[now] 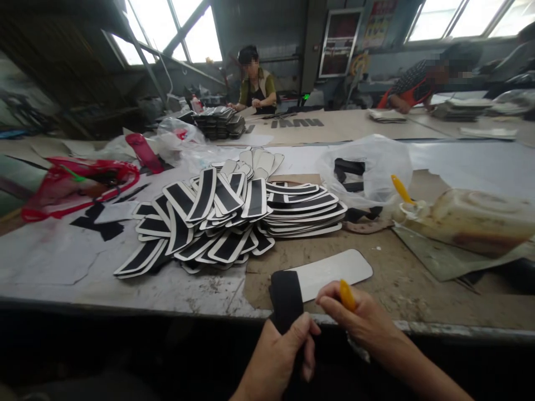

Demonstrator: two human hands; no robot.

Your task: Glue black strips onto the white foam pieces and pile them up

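My left hand (288, 348) is closed round a bundle of black fabric strips (286, 298), whose upper end lies over one end of a pale curved panel (334, 272). That panel rests flat on brown card near the table's front edge. Gripped in my right hand (365, 314) is a yellow-handled tool (346, 295); its working end is mostly hidden below the hand, with a whitish bit showing. The right fingers are just beside the panel's lower edge. Beyond my hands lies a heap of white-edged panels with black strips (221, 223), beside a neater stack (305, 211).
At right, a cloudy plastic container (480, 220) stands with another yellow handle (402, 189) at its side. Behind the stack sits a clear plastic bag (368, 167) with black pieces. A red bag (83, 184) lies left. Two people (257, 89) work across the table.
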